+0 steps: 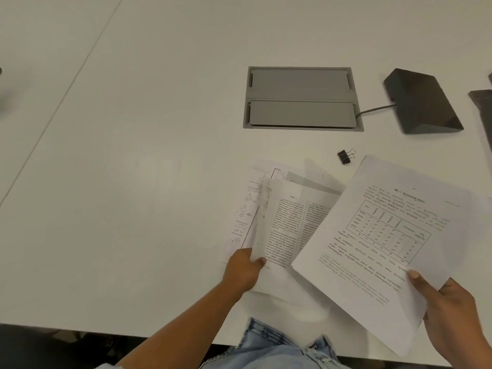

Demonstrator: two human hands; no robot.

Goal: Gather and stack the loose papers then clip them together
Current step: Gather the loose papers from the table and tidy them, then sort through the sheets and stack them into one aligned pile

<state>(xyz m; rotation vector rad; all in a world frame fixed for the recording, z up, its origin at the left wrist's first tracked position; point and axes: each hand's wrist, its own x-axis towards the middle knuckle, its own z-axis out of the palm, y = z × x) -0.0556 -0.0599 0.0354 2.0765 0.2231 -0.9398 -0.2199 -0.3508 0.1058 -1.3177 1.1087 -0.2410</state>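
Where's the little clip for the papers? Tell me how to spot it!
Find the grey hatch sunk into the white table. Just below its right corner, beyond the papers, lies the binder clip. It is the only small black thing with silver wire loops.

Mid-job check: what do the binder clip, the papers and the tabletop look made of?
Binder clip: black painted metal body, it seems, with thin shiny wire loops. Papers: thin matte white printed sheets; they curl where the left hand pinches them. Tabletop: smooth, matte off-white, likely laminate; no grain shows.
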